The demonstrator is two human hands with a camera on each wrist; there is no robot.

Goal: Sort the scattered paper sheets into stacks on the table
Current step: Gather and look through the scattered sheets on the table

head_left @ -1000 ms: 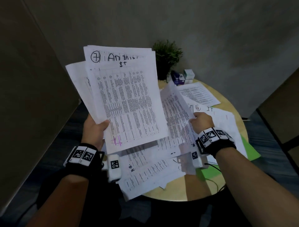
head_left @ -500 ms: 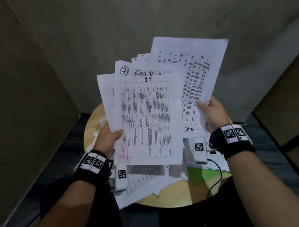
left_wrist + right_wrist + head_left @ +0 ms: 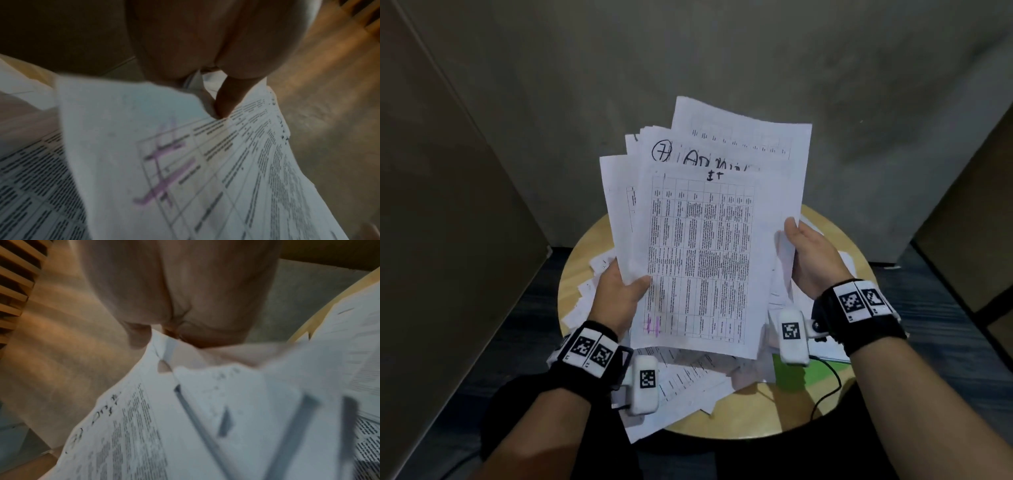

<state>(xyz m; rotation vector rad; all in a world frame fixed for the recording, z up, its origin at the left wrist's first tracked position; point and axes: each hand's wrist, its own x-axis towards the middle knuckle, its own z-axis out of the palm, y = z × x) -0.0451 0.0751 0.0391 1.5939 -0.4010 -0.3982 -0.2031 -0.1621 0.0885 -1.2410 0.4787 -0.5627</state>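
A fan of sheets is held upright above the bench. Its left edge is pinched by the left hand, and its back sheet is pinched by the right hand. More sheets are scattered on the bench under the fan.

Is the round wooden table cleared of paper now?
No, loose white printed sheets lie scattered on the round wooden table below the left hand.
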